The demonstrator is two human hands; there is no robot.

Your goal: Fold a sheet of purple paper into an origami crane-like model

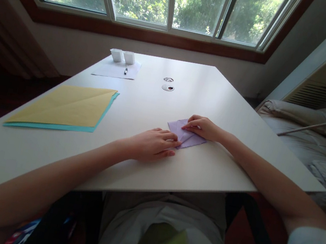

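Observation:
A small folded sheet of purple paper [189, 139] lies on the white table in front of me, with crease lines across its surface. From the left, my left hand [157, 145] rests palm down on the tabletop, fingers stretched out and their tips touching the paper's left edge. My right hand [204, 128] reaches over the far right part of the sheet. Its fingers are bent and drawn together on the paper, gripping a fold, though the exact contact under the fingertips is hidden.
Yellow paper [69, 104] over turquoise paper [49, 126] lies on the table's left. Farther back are two white cups [123, 56], a white sheet [112, 71] and a pen [125, 71]. Round cable holes [168, 87] sit mid-table. The table's front edge [170, 190] is near my body.

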